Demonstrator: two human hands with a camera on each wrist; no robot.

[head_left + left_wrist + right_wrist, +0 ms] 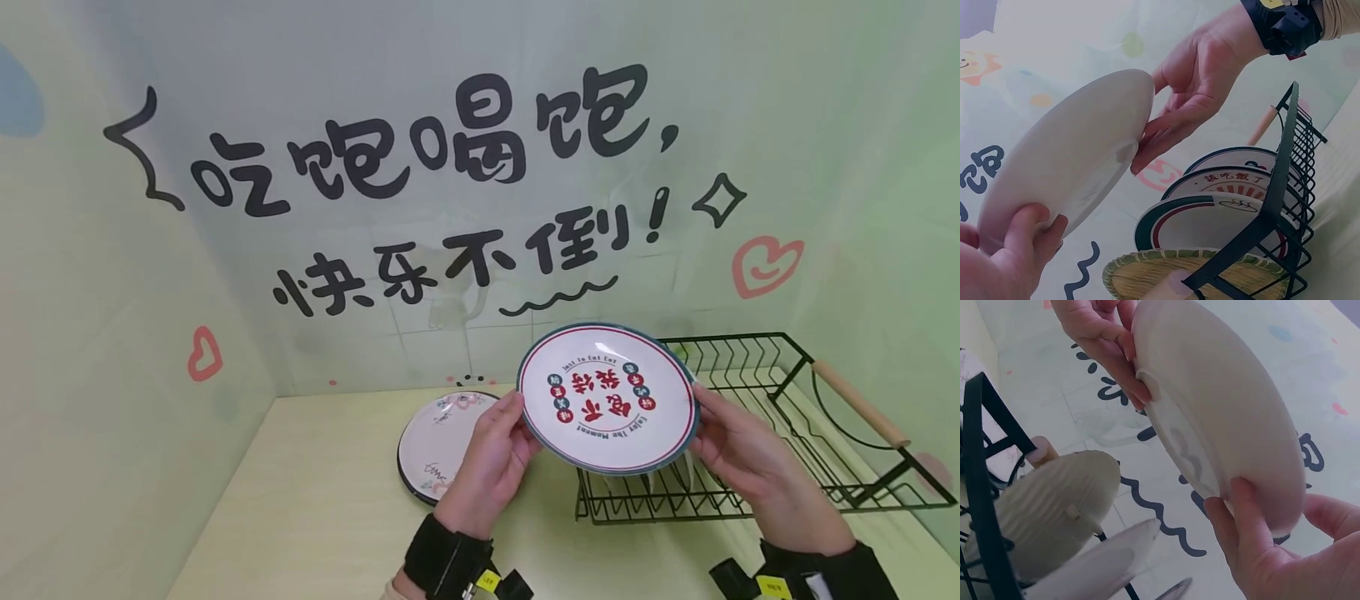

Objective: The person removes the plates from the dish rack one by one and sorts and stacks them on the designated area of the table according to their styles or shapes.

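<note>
A pale backdrop printed with large dark Chinese characters and pink hearts is standing behind a pale wood-grain tabletop. A person's left hand and right hand are jointly holding a white plate above the tabletop. The left hand is gripping the rim at the left, its fingers curling beneath; the right hand is pinching the opposite edge between thumb and fingers. The plate's printed face, carrying a blue rim, a red line and upside-down red characters, is tilting toward the head camera; the wrist views are showing its plain underside. A black wire dish rack with a wooden handle is sitting at the right, partly hidden by the plate. Inside it, in the left wrist view, a green-rimmed woven tray, a green-and-red-banded plate, a plate with Chinese lettering and a dark-rimmed plate are standing in a row. A round floral plate is lying on the tabletop, the left hand partly covering it from view. Black wristbands are encircling both wrists
</note>
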